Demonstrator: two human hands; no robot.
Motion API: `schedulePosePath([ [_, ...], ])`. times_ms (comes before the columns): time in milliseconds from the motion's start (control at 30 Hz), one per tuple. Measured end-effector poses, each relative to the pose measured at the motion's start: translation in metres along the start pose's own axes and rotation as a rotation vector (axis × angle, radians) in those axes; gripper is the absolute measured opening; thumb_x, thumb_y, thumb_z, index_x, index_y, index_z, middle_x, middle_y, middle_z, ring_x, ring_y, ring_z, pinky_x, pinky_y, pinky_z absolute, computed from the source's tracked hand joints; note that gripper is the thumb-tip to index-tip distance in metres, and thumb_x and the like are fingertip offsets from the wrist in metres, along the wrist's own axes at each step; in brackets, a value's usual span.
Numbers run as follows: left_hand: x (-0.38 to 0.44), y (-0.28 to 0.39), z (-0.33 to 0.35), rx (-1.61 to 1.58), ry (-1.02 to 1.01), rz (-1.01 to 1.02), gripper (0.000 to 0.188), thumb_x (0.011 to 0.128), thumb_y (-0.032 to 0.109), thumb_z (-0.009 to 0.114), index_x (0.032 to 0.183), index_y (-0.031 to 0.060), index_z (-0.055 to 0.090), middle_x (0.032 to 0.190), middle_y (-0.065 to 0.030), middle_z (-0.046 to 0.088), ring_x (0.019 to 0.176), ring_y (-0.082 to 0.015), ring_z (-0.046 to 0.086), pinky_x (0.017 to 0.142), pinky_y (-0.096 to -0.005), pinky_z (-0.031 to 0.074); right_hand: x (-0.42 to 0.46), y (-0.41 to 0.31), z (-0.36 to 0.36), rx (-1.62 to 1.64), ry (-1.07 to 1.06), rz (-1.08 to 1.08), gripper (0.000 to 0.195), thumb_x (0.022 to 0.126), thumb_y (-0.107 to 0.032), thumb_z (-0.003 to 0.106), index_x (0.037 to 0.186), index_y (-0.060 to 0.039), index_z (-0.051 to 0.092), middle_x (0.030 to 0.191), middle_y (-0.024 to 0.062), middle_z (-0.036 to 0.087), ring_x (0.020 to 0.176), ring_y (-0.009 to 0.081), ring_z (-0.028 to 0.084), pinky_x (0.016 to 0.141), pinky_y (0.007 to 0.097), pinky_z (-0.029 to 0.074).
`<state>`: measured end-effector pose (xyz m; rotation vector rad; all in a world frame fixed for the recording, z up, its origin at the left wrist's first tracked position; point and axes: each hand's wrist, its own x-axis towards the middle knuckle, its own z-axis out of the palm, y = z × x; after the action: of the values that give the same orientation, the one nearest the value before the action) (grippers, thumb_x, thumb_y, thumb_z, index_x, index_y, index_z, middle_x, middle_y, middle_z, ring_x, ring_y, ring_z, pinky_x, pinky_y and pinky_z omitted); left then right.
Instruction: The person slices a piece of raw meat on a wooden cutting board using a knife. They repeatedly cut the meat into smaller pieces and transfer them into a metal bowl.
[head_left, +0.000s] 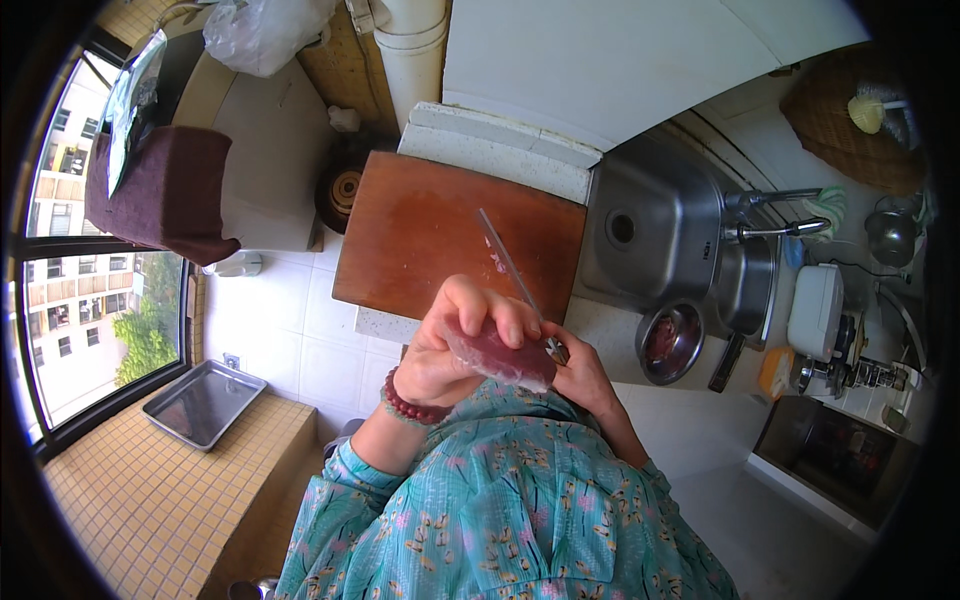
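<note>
Raised in front of my body, my left hand (457, 337) grips a piece of raw red meat (501, 354) with pale membrane along its lower edge. My right hand (581, 367) is closed around the handle of a knife (508, 266), partly hidden behind the meat. The blade is seen nearly edge-on and points away from me over a reddish-brown wooden cutting board (420, 225). Small meat scraps (498, 261) lie on the board beside the blade. To the right, a steel bowl (699, 341) holds more red meat (664, 341).
Right of the board is a steel double sink (652, 217) with a faucet (780, 229). A black-handled utensil (726, 364) lies by the bowl, near an orange-and-white item (775, 373). A metal tray (202, 405) rests on the tiled ledge (187, 487) at left.
</note>
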<state>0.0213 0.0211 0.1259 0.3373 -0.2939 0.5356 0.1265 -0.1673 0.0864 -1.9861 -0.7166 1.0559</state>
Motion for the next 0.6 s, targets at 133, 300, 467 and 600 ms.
schedulePosePath([
  [133,-0.002,0.04,0.004,0.436,0.056,-0.263,0.033,0.091,0.004,0.062,0.118,0.004,0.043,0.116,-0.0155,0.057,0.109,-0.023,0.057,0.093,-0.0361,0.045,0.003,0.0,-0.002,-0.01,0.004,0.036,0.05,0.088,-0.025,0.067,0.128,0.0022,0.053,0.113,0.022,0.065,0.105,0.0292,0.064,0.089,0.0355,0.049],
  [300,-0.011,0.071,-0.009,1.013,0.08,-0.558,0.038,0.09,0.006,0.066,0.122,0.0012,0.046,0.109,-0.0068,0.058,0.102,-0.0139,0.056,0.089,-0.0298,0.046,0.006,-0.002,-0.007,-0.027,-0.021,0.077,0.05,0.089,-0.025,0.066,0.128,0.0019,0.053,0.113,0.0219,0.065,0.105,0.0294,0.064,0.089,0.0356,0.049],
  [467,-0.002,0.07,0.005,1.109,0.051,-0.548,0.045,0.085,0.008,0.072,0.122,0.0013,0.047,0.108,-0.0077,0.059,0.1,-0.0154,0.059,0.086,-0.0296,0.049,0.008,0.002,-0.006,0.008,-0.017,0.068,0.049,0.089,-0.025,0.066,0.128,0.0015,0.053,0.114,0.0215,0.065,0.106,0.0292,0.064,0.09,0.0356,0.048],
  [600,0.009,0.064,0.029,1.267,0.037,-0.446,0.05,0.08,0.011,0.075,0.122,0.0031,0.05,0.106,-0.0125,0.063,0.097,-0.024,0.067,0.081,-0.0326,0.053,0.009,-0.004,-0.006,0.028,-0.023,0.076,0.05,0.089,-0.026,0.066,0.128,0.0014,0.053,0.114,0.0207,0.065,0.106,0.0289,0.063,0.09,0.0354,0.048],
])
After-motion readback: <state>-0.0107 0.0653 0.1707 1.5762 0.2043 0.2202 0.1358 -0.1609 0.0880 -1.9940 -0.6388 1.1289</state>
